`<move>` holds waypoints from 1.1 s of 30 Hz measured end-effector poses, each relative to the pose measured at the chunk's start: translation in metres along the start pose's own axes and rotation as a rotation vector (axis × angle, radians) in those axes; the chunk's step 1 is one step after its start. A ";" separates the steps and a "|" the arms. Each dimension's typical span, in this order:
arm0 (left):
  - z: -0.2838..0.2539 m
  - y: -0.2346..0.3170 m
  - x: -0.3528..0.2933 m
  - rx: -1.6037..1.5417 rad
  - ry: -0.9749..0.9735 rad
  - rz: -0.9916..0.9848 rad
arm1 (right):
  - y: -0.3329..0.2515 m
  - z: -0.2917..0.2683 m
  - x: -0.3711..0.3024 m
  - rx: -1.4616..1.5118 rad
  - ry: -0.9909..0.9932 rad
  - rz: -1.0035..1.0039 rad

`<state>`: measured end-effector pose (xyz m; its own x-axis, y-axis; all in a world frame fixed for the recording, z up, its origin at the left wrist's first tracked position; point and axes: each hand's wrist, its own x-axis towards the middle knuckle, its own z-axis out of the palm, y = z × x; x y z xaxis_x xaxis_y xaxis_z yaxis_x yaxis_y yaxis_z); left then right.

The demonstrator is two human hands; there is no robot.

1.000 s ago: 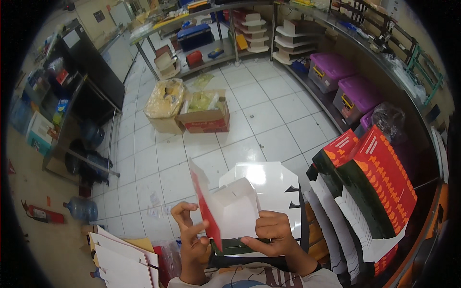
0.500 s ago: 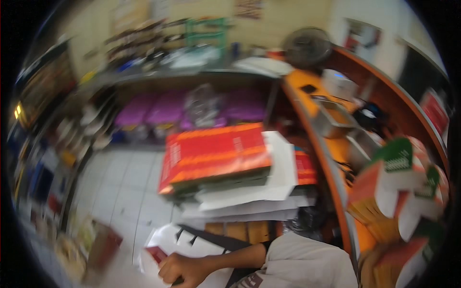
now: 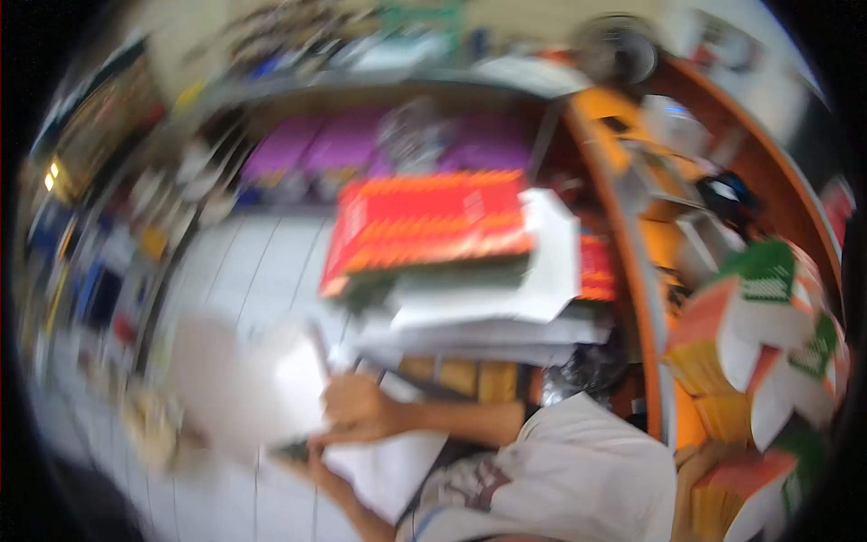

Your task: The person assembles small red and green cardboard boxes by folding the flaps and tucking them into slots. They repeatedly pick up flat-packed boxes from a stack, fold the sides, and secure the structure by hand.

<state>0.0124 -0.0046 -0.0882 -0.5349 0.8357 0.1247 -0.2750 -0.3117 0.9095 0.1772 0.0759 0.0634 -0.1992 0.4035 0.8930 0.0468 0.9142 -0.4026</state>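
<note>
A white card sheet (image 3: 298, 375), badly smeared by motion, extends to the left of my hands. My right hand (image 3: 366, 408) is closed on its right edge. Just below, my left hand (image 3: 325, 470) pinches the card's lower edge, beside a small dark green patch; its fingers are partly blurred. Another white sheet (image 3: 384, 470) lies beneath my hands, near my shirt. Beyond them, a red and orange printed pack (image 3: 433, 221) rests on a stack of white sheets (image 3: 553, 257).
Folded cartons (image 3: 722, 334) in white, orange and green crowd the right side on an orange counter (image 3: 655, 239) with metal trays. Purple sacks (image 3: 339, 144) sit under the back shelf. A fan (image 3: 619, 50) stands at the back right. White floor tiles (image 3: 257, 257) show on the left.
My right hand has risen and now grips the white card. My left hand has come into view below it. The view has shifted, so the red pack and counter appear higher.
</note>
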 end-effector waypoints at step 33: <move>0.333 0.088 0.053 0.212 -1.158 -0.150 | -0.079 -0.271 -0.080 -0.085 0.423 0.714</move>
<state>0.2255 0.1631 0.1306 0.5629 0.8026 0.1972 -0.0776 -0.1862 0.9794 0.4543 -0.0182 0.0783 0.2899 0.8519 0.4361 0.0998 0.4263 -0.8991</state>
